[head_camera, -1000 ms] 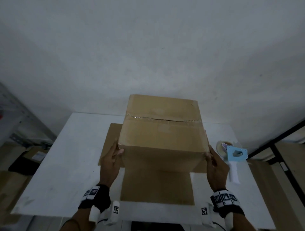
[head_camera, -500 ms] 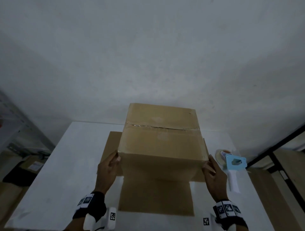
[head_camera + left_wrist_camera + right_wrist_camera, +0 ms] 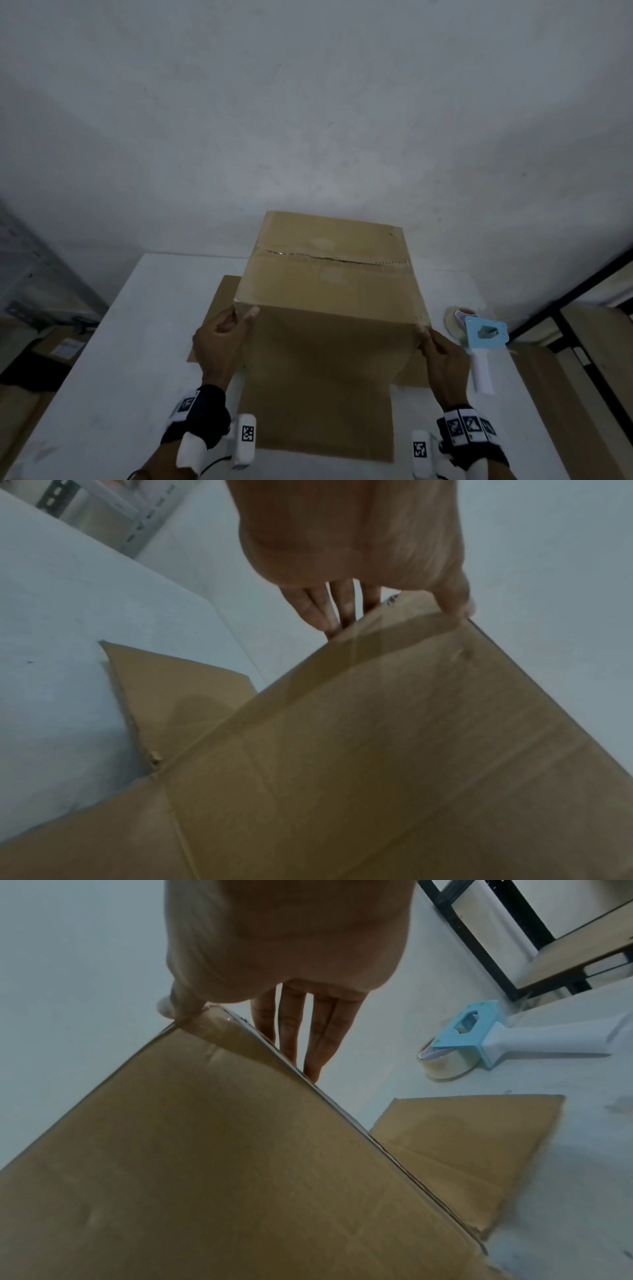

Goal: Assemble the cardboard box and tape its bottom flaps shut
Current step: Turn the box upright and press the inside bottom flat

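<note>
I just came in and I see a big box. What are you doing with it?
A person is putting together a cardboard box on a white table. It stands with its taped bottom facing up. The left hand pinches the near left top corner, and the right hand holds the near right one, thumb on the tape there. The other flaps lie spread flat on the table. The blue and white tape dispenser lies to the right, with no hand on it.
</note>
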